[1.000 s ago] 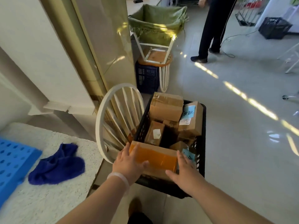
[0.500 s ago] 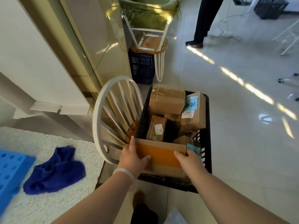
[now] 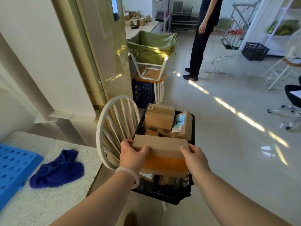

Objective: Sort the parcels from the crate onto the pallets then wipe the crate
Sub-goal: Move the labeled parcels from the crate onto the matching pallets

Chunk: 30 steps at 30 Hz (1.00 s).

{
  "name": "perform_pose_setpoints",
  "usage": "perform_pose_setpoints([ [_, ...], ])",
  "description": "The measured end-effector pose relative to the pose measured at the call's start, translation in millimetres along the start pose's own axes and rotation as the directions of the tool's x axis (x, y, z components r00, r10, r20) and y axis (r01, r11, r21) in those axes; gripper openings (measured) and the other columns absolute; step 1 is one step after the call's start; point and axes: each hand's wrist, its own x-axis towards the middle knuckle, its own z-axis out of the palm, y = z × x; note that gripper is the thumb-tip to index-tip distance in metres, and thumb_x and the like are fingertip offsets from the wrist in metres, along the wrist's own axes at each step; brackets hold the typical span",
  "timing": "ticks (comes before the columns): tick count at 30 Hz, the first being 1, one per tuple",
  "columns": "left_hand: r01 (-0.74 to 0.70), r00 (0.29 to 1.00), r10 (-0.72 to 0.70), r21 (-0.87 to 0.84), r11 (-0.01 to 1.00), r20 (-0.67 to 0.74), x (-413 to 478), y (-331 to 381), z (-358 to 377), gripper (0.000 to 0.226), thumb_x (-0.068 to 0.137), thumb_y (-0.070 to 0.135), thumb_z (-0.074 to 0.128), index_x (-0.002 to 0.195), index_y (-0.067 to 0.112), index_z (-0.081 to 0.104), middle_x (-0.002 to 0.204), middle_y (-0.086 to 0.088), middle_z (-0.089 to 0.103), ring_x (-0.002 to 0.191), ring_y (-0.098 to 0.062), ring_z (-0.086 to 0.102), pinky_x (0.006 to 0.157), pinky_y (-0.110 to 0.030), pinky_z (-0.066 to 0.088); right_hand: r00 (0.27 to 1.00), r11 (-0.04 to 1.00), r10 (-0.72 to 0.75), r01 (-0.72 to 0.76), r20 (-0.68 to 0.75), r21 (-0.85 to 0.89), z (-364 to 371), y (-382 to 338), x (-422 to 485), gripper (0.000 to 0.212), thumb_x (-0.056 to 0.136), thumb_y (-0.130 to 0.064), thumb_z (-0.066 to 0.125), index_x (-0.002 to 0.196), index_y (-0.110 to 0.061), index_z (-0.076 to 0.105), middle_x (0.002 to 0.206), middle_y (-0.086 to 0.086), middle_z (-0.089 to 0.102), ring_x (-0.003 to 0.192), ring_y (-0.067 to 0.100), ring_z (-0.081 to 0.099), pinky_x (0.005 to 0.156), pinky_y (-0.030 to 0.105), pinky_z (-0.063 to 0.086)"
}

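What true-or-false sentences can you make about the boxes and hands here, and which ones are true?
1. The left hand and the right hand hold one cardboard parcel over the black crate. True.
2. The black crate has nothing else in it. False: several more parcels lie inside.
3. A dark blue cloth lies on the white surface beside the blue pallet. True.
4. The parcel with the blue label is in the right hand. False: it stands at the crate's far right, and no hand touches it.
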Motion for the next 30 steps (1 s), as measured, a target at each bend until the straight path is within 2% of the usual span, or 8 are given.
perform_pose_setpoints([
  [4, -0.101, 0.991, 0.097, 0.041, 0.994, 0.089, -31, 6, -2, 0.089, 0.082, 0.035, 0.074, 0.152, 0.027, 0.019, 0.143, 0.002, 0.032, 0.124, -0.017, 0.041, 0.104, -0.037, 0.042, 0.997, 0.999, -0.028, 0.025, 0.079, 0.036, -22, 2, -18, 0.050, 0.093, -0.034, 0.056, 0.142, -0.030, 0.044, 0.117, 0.000, 0.060, 0.106, 0.024, 0.057, 0.095, 0.052, 0.051],
  [8, -0.080, 0.991, 0.068, 0.100, 0.992, 0.114, -56, 9, -2, 0.103, 0.081, 0.038, 0.075, 0.157, 0.028, 0.006, 0.147, 0.001, 0.020, 0.131, -0.021, 0.034, 0.109, -0.039, 0.037, 0.987, 0.996, -0.090, 0.090, 0.135, 0.001, -43, 6, -31, 0.065, 0.086, -0.022, 0.065, 0.145, -0.028, 0.039, 0.121, 0.001, 0.058, 0.109, 0.024, 0.056, 0.094, 0.049, 0.052],
  [12, -0.117, 0.993, 0.113, 0.113, 0.987, 0.043, -72, 10, -1, 0.092, 0.077, 0.035, 0.079, 0.151, 0.025, 0.025, 0.141, -0.002, 0.029, 0.126, -0.020, 0.037, 0.109, -0.038, 0.037, 0.964, 0.981, -0.175, 0.188, 0.202, -0.045, -59, 13, -39, 0.080, 0.076, -0.012, 0.076, 0.145, -0.027, 0.038, 0.124, 0.002, 0.058, 0.114, 0.024, 0.056, 0.095, 0.048, 0.052],
  [15, -0.108, 0.993, 0.109, -0.022, 0.994, 0.048, -81, 7, 3, 0.086, 0.074, 0.027, 0.083, 0.142, 0.027, 0.031, 0.132, 0.003, 0.040, 0.118, -0.018, 0.044, 0.105, -0.043, 0.045, 0.962, 0.976, -0.217, 0.219, 0.163, 0.005, -68, 17, -40, 0.082, 0.077, -0.019, 0.080, 0.145, -0.026, 0.035, 0.129, 0.003, 0.053, 0.116, 0.024, 0.054, 0.096, 0.049, 0.051],
  [19, -0.062, 0.998, 0.067, -0.217, 0.974, 0.016, -92, 8, 10, 0.061, 0.082, 0.047, 0.072, 0.125, 0.028, 0.034, 0.106, 0.012, 0.046, 0.105, -0.016, 0.050, 0.089, -0.036, 0.047, 0.967, 0.967, -0.231, 0.217, 0.103, 0.135, -75, 15, -44, 0.061, 0.088, -0.039, 0.069, 0.137, -0.023, 0.037, 0.124, 0.003, 0.053, 0.105, 0.020, 0.056, 0.069, 0.033, 0.051],
  [22, -0.085, 0.995, 0.068, -0.267, 0.960, -0.071, -93, 10, 12, 0.041, 0.090, 0.049, 0.062, 0.114, 0.026, 0.039, 0.103, 0.011, 0.049, 0.093, -0.011, 0.050, 0.082, -0.034, 0.041, 0.971, 0.954, -0.232, 0.216, 0.056, 0.207, -77, 16, -41, 0.049, 0.093, -0.047, 0.059, 0.129, -0.020, 0.042, 0.116, 0.005, 0.058, 0.095, 0.016, 0.058, 0.060, 0.028, 0.046],
  [25, -0.134, 0.987, 0.101, -0.286, 0.949, -0.128, -92, 11, 13, 0.035, 0.091, 0.036, 0.065, 0.114, 0.029, 0.041, 0.110, 0.007, 0.054, 0.096, -0.011, 0.053, 0.088, -0.038, 0.048, 0.970, 0.948, -0.237, 0.220, 0.049, 0.230, -78, 19, -38, 0.042, 0.096, -0.042, 0.057, 0.130, -0.023, 0.042, 0.121, 0.004, 0.055, 0.100, 0.018, 0.058, 0.070, 0.034, 0.051],
  [30, -0.234, 0.971, 0.216, -0.231, 0.944, -0.103, -95, 8, 19, 0.055, 0.092, 0.026, 0.063, 0.141, 0.031, 0.038, 0.132, 0.008, 0.042, 0.117, -0.015, 0.047, 0.099, -0.039, 0.047, 0.954, 0.938, -0.289, 0.265, 0.081, 0.224, -79, 21, -38, 0.052, 0.096, -0.033, 0.058, 0.142, -0.032, 0.035, 0.132, -0.003, 0.048, 0.118, 0.021, 0.050, 0.097, 0.050, 0.049],
])
